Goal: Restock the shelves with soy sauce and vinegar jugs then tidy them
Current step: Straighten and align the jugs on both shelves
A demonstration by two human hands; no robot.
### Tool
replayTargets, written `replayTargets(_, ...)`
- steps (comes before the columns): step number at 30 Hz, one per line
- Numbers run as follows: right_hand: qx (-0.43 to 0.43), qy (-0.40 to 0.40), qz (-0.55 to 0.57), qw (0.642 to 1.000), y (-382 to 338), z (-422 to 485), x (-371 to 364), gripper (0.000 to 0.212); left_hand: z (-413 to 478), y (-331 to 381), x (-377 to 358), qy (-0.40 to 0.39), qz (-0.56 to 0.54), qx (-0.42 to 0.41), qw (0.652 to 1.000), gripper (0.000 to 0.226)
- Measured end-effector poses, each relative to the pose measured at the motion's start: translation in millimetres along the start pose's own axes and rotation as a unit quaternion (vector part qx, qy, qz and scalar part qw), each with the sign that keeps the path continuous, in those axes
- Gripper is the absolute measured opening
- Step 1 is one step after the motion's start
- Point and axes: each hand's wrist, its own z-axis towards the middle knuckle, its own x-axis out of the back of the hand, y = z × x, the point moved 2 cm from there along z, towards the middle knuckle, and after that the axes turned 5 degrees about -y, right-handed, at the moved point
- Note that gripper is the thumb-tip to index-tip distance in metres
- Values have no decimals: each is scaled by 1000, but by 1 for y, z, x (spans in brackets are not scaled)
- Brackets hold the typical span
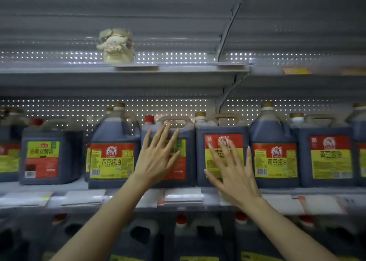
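Step in hand: tidying. The grey metal middle shelf (83,197) carries a full front row of dark soy sauce jugs with red and yellow labels, so restocking here looks done.

Left hand (156,159): arm reaches up and forward, palm towards the front of the red-capped dark jug with a moulded handle (188,134). Fingers straight and spread wide, gripping nothing. They appear to lie on the jug face.

Right hand (233,173): same pose on the gold-capped dark jug with a red and yellow label (237,142), just beside the first. Fingers splayed, nothing held.

Both jugs stand upright, side by side, near the shelf edge.

Next move, as I judge it: an even push with both palms to square the faces with their neighbours, without tipping either jug
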Motion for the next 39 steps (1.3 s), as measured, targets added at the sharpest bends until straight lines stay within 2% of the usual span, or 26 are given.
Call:
replayTargets(9, -10, -29, -1, 1000, -3, -17, 41, 69, -66, -17, 57, -32, 66, 41, 996, 67)
replayTargets(19, 14, -68, 65, 995, -25, -50, 64, 69, -149, -35, 105, -118, 91, 119, 982, 70)
replayTargets(25, 17, -125, 59, 990, -52, -58, 76, 85, -175, -67, 109, -156, 67, 150, 974, 72)
replayTargets(28, 9, -125, 60, 990, -74, -53, 78, 91, -183, -93, 107, -172, 57, 148, 972, 75)
replayTargets(34, -21, -133, 61, 989, -151, -28, 76, 80, -195, -165, 104, -181, 42, 106, 977, 81)
replayTargets(39, 9, -155, 41, 987, -224, -9, 69, 82, -208, -220, 84, -187, 28, 73, 979, 80)
